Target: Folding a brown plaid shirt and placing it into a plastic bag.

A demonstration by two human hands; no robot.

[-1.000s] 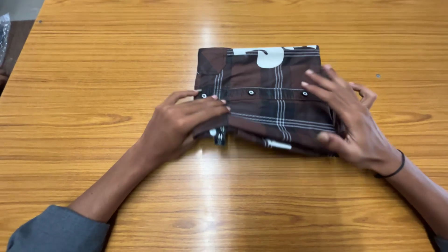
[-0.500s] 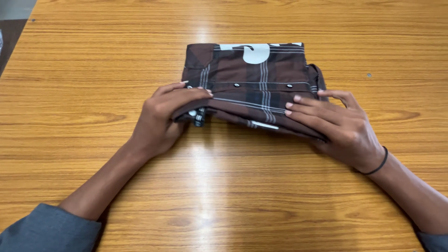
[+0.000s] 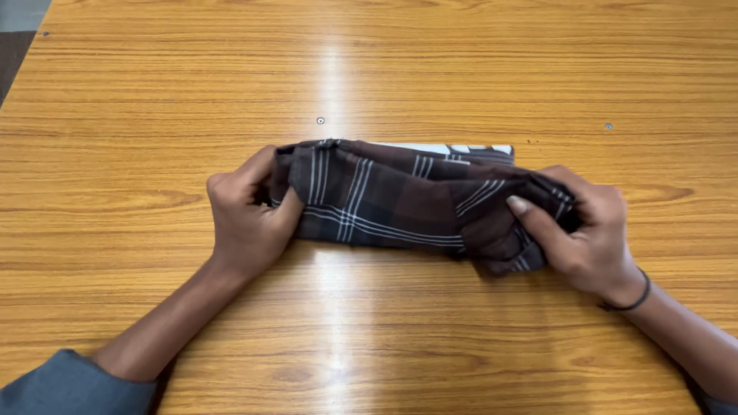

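Note:
A folded dark brown checked shirt (image 3: 392,204) with thin white lines is tipped up on its edge just above a wooden table (image 3: 369,323). My left hand (image 3: 246,219) grips its left end, thumb in front and fingers behind. My right hand (image 3: 584,227) grips the right end, thumb across the front of the cloth. A white strip (image 3: 442,149) shows along the shirt's far top edge. A dark band sits on my right wrist.
Two small dark dots mark the tabletop, one (image 3: 320,121) just beyond the shirt and one (image 3: 608,126) at the right. A strip of glare (image 3: 332,69) runs down the table's middle. The table's left corner edge (image 3: 23,54) shows at top left.
The shirt lay flat with both hands on its near edge. Both hands closed on its ends, lifted it and turned it over toward me, so its underside faces the camera.

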